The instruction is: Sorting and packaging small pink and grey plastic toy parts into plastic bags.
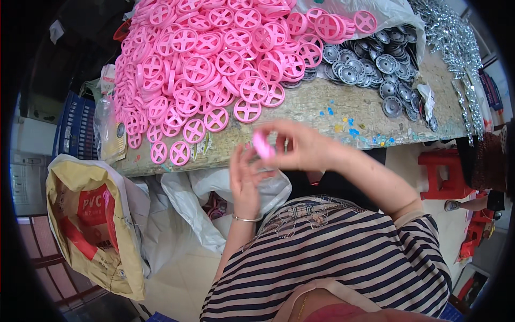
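Observation:
Just off the table's front edge, my right hand point(307, 146) pinches a pink plastic wheel point(262, 146), seen nearly edge-on and slightly blurred. My left hand point(245, 181) is beside it, palm up, its fingers apart and partly curled; it seems to hold nothing. Beyond both hands a large heap of pink four-spoked wheels point(229, 62) spreads over the left and middle of the worktable point(300, 110). To its right lies a pile of dark grey round hubcap-like discs point(387, 64).
A clear plastic bag point(378, 15) lies behind the discs, with silver tinsel point(449, 38) at the far right. An open paper sack point(60, 201) stands at the left. White bags point(194, 199) hang below the table edge; a red stool point(443, 170) stands right.

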Tool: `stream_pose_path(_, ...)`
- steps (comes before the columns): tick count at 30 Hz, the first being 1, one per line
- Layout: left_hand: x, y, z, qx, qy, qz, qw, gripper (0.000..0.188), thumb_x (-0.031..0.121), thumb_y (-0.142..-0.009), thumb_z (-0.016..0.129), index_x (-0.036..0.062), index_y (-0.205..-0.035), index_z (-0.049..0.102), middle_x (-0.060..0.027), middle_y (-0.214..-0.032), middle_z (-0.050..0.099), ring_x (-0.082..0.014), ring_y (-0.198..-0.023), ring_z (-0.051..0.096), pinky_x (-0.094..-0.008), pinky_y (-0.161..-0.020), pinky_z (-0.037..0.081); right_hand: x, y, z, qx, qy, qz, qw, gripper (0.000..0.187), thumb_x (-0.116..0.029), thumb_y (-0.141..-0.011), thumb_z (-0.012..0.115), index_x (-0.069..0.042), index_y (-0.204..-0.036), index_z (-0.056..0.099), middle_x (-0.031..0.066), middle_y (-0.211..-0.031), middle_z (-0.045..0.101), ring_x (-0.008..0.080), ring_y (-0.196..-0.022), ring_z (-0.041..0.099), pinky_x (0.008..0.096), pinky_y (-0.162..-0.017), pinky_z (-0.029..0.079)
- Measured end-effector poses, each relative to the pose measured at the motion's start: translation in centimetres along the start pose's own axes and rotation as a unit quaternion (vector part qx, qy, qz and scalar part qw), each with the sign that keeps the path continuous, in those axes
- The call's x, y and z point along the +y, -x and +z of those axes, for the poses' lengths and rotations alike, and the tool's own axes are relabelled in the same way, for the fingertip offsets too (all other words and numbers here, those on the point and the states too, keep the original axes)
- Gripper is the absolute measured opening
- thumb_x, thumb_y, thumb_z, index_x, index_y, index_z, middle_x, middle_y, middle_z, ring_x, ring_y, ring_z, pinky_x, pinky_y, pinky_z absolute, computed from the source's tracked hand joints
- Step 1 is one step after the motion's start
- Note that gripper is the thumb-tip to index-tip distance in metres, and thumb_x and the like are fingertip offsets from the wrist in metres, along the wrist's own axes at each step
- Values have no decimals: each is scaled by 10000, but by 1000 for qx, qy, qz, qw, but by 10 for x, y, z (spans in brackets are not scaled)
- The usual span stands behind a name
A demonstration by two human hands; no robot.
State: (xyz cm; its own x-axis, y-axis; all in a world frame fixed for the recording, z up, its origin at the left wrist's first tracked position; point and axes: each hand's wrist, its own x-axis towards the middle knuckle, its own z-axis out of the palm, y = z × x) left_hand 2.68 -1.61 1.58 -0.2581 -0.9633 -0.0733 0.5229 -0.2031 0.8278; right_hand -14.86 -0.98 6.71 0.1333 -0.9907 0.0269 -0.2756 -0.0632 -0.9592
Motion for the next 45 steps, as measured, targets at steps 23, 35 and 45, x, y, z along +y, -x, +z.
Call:
stream_pose_path(23, -25, -9, -6, -63, -36, -216, 974, 245, 62, -954, 487, -29, -1180, 459, -147, -1131, 582, -221, -1014, 618, -348, -843, 560, 79, 18, -127, 293, 182, 56, 937, 202, -156, -888, 602, -30, -1034, 545, 11, -796, 562, 91, -671, 475, 249, -577, 409)
stream_pose_path(35, -24, 1, 7, -120, -46, -186, 974, 380, 18, -939, 485, -7, -1313, 422, -112, -1193, 556, -198, -1053, 591, -353, -879, 544, 56, 44, 15, 181, 163, -83, 966, 432, -93, -833, 648, -55, -1250, 544, 99, -861, 502, 218, -827, 527, 313, -774, 448)
stream_pose_path(45, -28, 2, -2, -148, -133, -154, 968, 373, 25, -946, 477, -5, -1314, 422, -108, -1192, 548, -180, -1059, 573, -341, -862, 552, 56, 49, 21, 101, -49, 98, 989, 188, -121, -877, 628, -12, -1012, 554, 19, -709, 578, 74, -442, 490, 223, -362, 380)
